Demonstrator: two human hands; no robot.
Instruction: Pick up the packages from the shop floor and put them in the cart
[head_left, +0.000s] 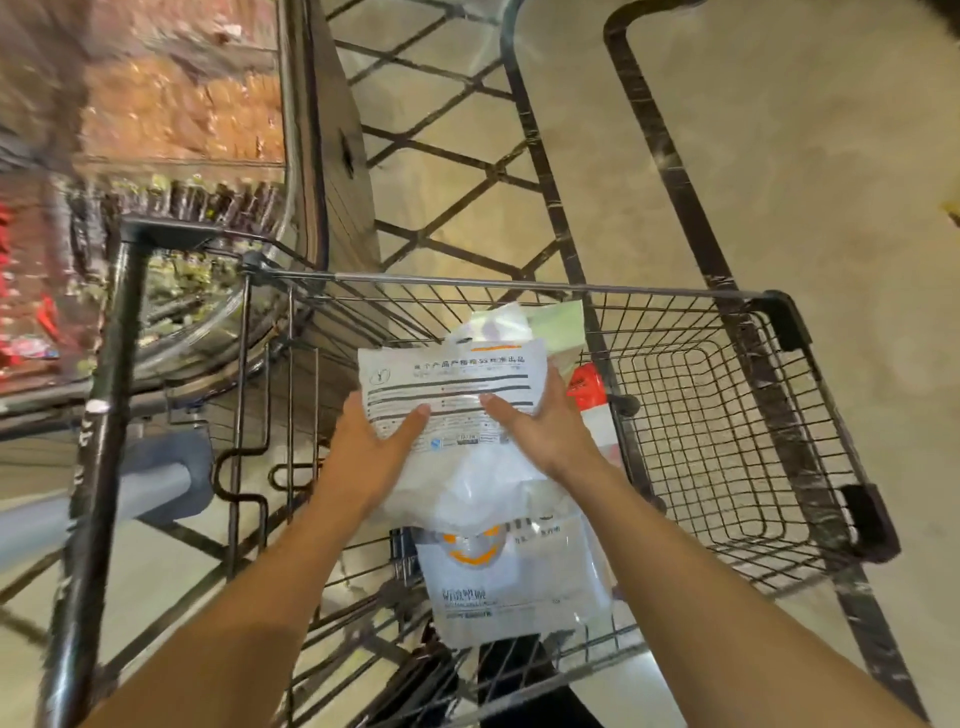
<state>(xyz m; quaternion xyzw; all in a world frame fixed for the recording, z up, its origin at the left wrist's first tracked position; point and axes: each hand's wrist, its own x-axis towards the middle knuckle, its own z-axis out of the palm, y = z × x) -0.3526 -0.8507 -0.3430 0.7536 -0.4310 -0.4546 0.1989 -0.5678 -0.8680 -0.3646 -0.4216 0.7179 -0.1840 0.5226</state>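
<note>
White package (451, 387) pinched between left hand (371, 449) and right hand (540, 423).

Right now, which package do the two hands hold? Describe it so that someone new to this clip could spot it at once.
Start at the wire cart in the middle of the view and follow both forearms into its basket. The left hand and right hand grip a white package by its sides. It has rows of dark printed text, while the white package below shows an orange curved mark.
</note>
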